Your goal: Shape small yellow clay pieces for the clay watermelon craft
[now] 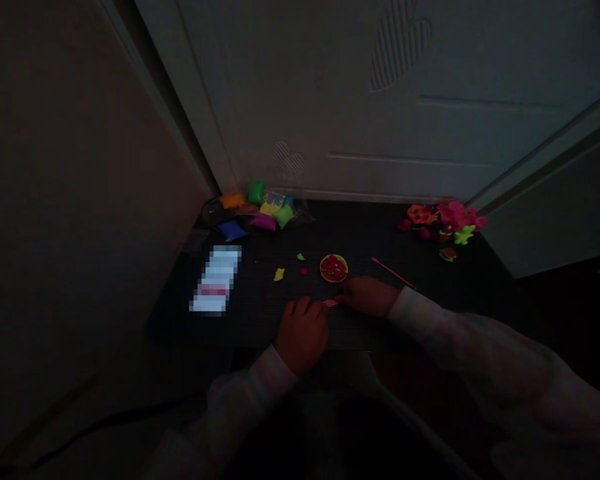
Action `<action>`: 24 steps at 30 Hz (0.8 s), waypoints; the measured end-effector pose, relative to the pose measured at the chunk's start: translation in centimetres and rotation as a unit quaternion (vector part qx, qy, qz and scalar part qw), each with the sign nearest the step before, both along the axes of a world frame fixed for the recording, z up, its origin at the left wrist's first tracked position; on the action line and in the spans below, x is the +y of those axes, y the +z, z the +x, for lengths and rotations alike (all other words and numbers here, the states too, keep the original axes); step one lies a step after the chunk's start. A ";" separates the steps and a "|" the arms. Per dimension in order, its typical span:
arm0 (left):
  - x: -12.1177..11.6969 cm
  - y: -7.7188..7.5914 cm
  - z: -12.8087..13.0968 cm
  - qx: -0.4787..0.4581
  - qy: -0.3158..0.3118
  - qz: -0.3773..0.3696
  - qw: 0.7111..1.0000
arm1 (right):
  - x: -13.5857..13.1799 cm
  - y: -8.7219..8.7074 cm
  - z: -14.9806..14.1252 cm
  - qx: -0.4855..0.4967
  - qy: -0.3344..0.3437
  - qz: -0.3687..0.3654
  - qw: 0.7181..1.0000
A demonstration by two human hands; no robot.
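Observation:
The scene is very dark. My left hand and my right hand meet over the near part of a small dark table, both pinching a small pink piece of clay between their fingertips. Just beyond the hands lies a round yellow-rimmed red clay disc. A thin pink stick lies to the right of the disc, close behind my right hand. Small bits of clay sit left of the disc: a yellow piece, a red ball and a green speck.
Several coloured clay packets are heaped at the table's back left. Finished pink, red and green clay shapes stand at the back right. A lit phone screen lies on the left. A white panelled door rises behind the table.

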State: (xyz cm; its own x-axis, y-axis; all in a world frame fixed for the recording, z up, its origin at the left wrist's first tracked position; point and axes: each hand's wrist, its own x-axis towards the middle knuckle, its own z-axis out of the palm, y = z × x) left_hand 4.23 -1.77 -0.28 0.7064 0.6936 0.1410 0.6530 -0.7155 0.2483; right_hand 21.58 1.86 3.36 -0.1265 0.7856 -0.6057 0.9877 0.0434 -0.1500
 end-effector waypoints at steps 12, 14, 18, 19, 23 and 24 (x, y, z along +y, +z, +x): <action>0.0 -0.4 0.0 -0.034 0.021 -0.007 0.999 | -0.5 -0.4 -0.2 -0.007 -0.017 0.021 1.000; 0.2 -0.7 -0.2 -0.080 0.023 -0.025 0.996 | -0.8 -0.4 0.1 0.019 -0.016 0.036 0.999; 0.7 -1.2 -0.6 -0.243 0.063 -0.088 0.964 | -1.4 -0.4 0.9 0.091 -0.012 0.070 0.993; 0.9 -1.3 -0.8 -0.270 0.082 -0.096 0.955 | -1.6 -0.4 1.1 0.109 -0.013 0.079 0.991; 1.3 -1.6 -1.2 -0.316 0.151 -0.104 0.931 | -2.4 -0.6 1.8 0.169 -0.015 0.126 0.977; 1.4 -1.6 -1.3 -0.326 0.165 -0.107 0.925 | -2.7 -0.6 1.8 0.177 -0.016 0.144 0.973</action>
